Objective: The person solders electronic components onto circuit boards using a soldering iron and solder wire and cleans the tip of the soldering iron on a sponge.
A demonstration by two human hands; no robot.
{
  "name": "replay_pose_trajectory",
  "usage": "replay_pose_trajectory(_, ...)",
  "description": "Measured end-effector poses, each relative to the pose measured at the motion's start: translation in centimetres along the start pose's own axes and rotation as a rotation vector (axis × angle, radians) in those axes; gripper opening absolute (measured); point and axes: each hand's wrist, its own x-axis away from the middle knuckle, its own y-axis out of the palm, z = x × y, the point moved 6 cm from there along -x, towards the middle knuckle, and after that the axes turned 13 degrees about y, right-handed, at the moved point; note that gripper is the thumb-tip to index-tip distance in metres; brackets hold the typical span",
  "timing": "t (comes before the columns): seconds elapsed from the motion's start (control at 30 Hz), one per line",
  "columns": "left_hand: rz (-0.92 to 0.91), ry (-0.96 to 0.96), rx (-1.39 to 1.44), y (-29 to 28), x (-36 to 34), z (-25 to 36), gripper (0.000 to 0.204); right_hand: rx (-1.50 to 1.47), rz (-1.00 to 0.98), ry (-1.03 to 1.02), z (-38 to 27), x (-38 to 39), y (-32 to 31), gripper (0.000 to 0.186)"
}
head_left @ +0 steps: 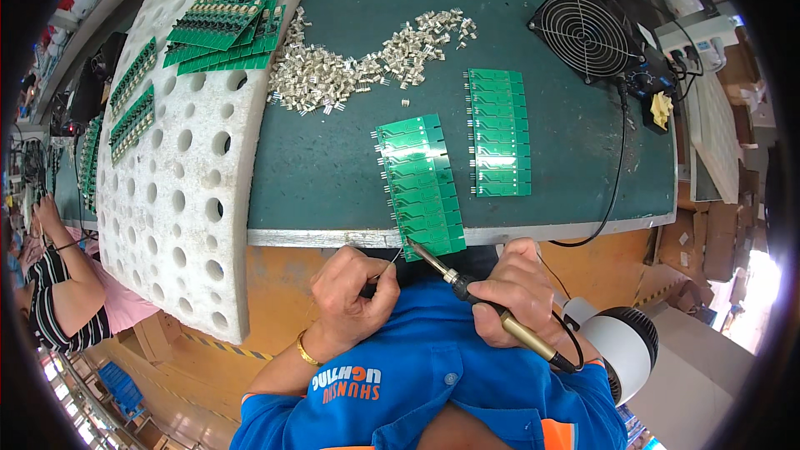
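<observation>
I have both arms bent in front of the torso, hands level and apart. My left forearm slants up and inward to the left hand, whose fingers are curled, thumb and forefinger pinched together. My right hand faces inward, fingers folded in a closed grip.

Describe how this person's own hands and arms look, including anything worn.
The left hand and right hand are ungloved. A gold-coloured bracelet circles the left wrist. The short blue shirt sleeves are edged with orange.
</observation>
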Motion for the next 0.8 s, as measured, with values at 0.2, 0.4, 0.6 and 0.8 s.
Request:
replay_pose_trajectory(0.2,0.002,-0.001,-0.004,-0.06,-0.06,0.09,0.012,-0.007,0.002,0.003,0.08,0.02,-0.06,0.015)
replay_pose_trajectory(0.4,0.012,0.000,-0.008,0.06,-0.05,-0.06,0.012,0.002,-0.012,0.006,0.03,-0.16,-0.02,0.016)
replay_pose_trajectory(0.6,-0.010,0.014,0.008,0.21,0.10,-0.04,0.011,0.004,-0.025,0.009,-0.11,-0.09,-0.09,0.016)
replay_pose_trajectory(0.8,0.004,0.003,0.006,0.14,0.12,-0.07,0.012,0.018,-0.044,0.009,-0.33,-0.09,-0.22,0.018)
